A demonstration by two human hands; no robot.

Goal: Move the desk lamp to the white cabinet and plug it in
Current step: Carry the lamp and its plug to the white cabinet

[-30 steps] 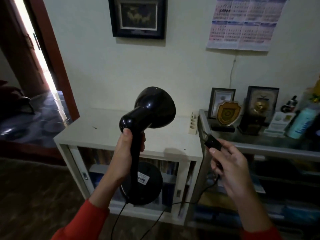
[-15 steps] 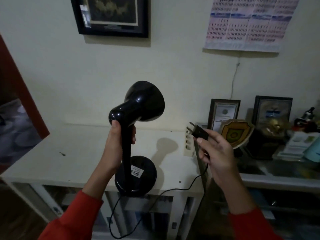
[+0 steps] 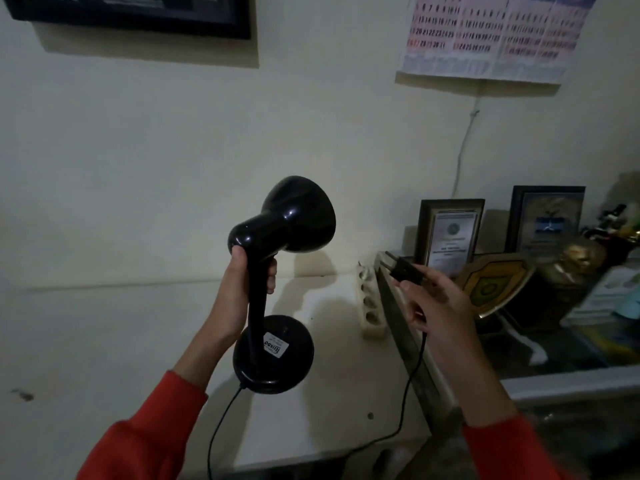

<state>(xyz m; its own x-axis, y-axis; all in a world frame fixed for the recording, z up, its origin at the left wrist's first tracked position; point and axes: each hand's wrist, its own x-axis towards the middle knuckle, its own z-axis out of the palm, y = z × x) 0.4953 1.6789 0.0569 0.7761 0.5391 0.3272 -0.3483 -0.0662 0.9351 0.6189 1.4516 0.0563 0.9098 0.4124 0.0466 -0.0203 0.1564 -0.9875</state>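
My left hand (image 3: 239, 299) grips the neck of the black desk lamp (image 3: 277, 282), holding it upright over the white cabinet top (image 3: 114, 341). The lamp's round base (image 3: 277, 355) hangs just above the surface; whether it touches is unclear. My right hand (image 3: 440, 306) pinches the black plug (image 3: 405, 270), prongs pointing left toward a white power strip (image 3: 370, 303) that lies at the cabinet's right edge. The black cord (image 3: 412, 379) droops from the plug, runs down across the cabinet's front edge, and loops back to the base.
A glass-topped shelf (image 3: 540, 379) stands to the right, carrying framed certificates (image 3: 448, 233), a shield plaque (image 3: 491, 285) and other items. A calendar (image 3: 491, 32) and a framed picture (image 3: 138, 12) hang on the wall. A white cable (image 3: 464, 147) runs down the wall.
The view has closed in on the cabinet. The lamp has come lower over the cabinet top, and my right hand has carried the plug nearer the power strip.
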